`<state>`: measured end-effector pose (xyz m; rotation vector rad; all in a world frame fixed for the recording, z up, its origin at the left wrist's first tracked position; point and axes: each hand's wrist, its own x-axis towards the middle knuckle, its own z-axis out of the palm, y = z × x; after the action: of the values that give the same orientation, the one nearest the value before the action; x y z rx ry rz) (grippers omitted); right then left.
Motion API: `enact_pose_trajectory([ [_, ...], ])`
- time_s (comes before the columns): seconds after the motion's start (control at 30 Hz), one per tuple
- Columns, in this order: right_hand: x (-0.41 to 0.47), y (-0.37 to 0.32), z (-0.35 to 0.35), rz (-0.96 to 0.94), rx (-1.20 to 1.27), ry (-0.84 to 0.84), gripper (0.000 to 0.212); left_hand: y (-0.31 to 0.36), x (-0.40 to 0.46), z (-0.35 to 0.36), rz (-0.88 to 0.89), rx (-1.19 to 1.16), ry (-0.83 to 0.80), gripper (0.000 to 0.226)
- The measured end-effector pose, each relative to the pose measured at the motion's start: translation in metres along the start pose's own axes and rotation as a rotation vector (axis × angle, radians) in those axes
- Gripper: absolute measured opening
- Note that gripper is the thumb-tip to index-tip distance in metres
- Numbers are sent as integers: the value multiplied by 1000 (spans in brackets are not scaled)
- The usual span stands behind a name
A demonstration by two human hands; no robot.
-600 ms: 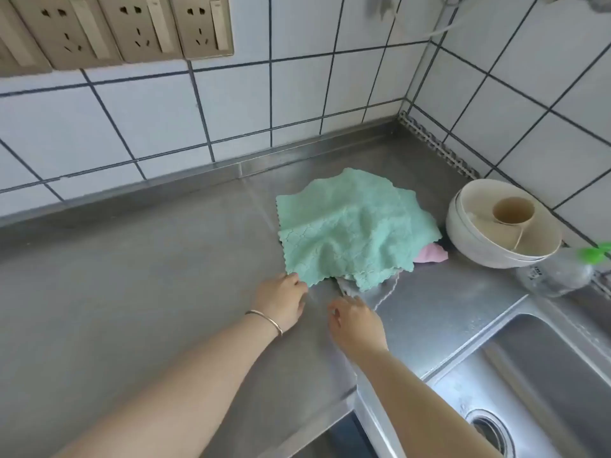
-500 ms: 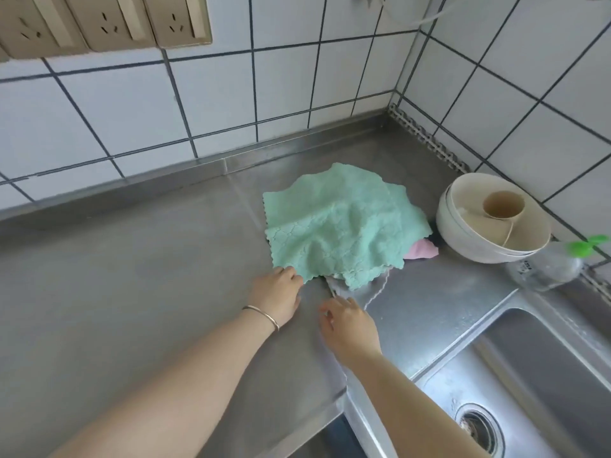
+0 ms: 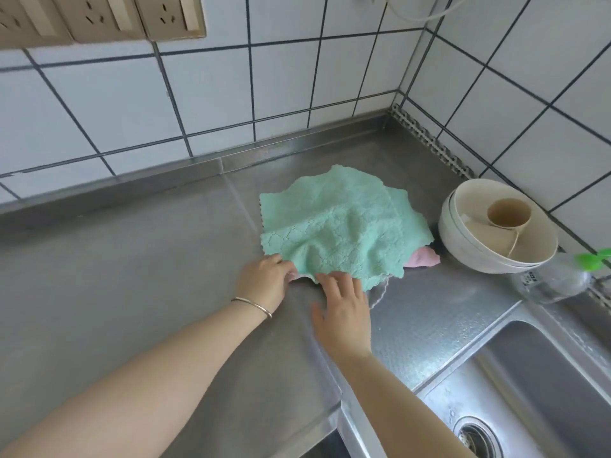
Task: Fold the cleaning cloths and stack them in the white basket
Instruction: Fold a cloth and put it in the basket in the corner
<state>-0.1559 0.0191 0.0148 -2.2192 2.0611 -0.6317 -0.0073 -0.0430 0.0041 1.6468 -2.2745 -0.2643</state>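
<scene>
I see the mint-green scalloped microfibre cloth lying rumpled on the stainless-steel tabletop, over a pink cloth. My left hand pinches its near corner; my right hand rests flat, fingers straight, on its near edge.

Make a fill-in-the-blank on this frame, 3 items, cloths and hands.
1. The top cloth is ____ in colour.
2. A pink cloth peeks out from under it on the side nearer the ____.
3. The bracelet is on the ____ wrist.
4. The cup lies inside the ____.

Missing words: green; bowls; left; bowls.
</scene>
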Motion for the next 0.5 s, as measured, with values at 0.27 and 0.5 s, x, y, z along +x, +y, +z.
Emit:
enact_pose_trajectory([
  [0.27,78,-13,-50,2,-198,136,22,-2,-4,-107,-79,-252,243,22],
  [0.5,110,-38,-115,62,-20,88,26,-42,-30,-232,-112,-316,527,20],
])
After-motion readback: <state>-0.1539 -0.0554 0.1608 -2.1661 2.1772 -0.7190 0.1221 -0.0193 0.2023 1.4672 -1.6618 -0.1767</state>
